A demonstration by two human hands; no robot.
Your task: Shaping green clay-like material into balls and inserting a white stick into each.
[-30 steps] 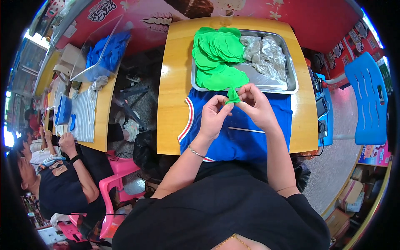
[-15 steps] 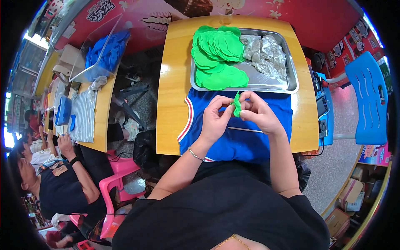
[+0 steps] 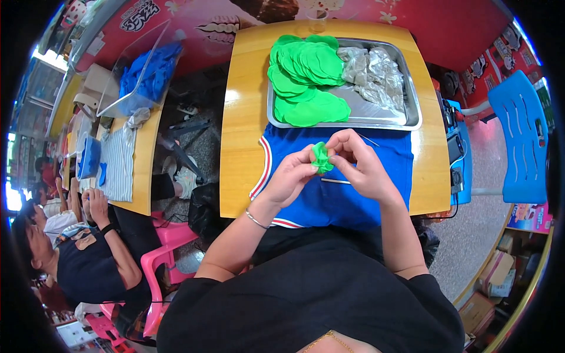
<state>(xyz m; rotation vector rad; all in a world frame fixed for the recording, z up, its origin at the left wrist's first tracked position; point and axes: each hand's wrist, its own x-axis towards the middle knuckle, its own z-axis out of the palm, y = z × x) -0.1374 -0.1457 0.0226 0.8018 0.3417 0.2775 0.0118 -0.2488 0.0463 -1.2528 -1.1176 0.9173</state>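
Between my hands, over a blue cloth with striped trim [image 3: 371,206], is a small bunched green piece [image 3: 321,159], thin and folded, of the same colour as the flat pieces in the tray. My left hand [image 3: 291,176] pinches its left side, fingertips closed. My right hand [image 3: 360,167] has thumb and forefinger closed at its right edge. A thin white stick [image 3: 335,181] lies on the cloth below the piece, and a slim metal tool [image 3: 369,140] lies beyond my right hand. In the metal tray [image 3: 416,117], flat scalloped green pieces [image 3: 309,62] lie in overlapping piles.
Crumpled clear plastic [image 3: 376,76] fills the tray's right part. A clear cup [image 3: 318,22] stands at the table's far edge. On the right is a blue chair [image 3: 521,138]. At another table [image 3: 141,170] on the left, a person [image 3: 88,259] works near a bin of blue pieces [image 3: 147,73].
My hands have shifted a little left and nearer with the green piece. It was a narrow twist and now looks wider and more ruffled. The slim metal tool has come into sight.
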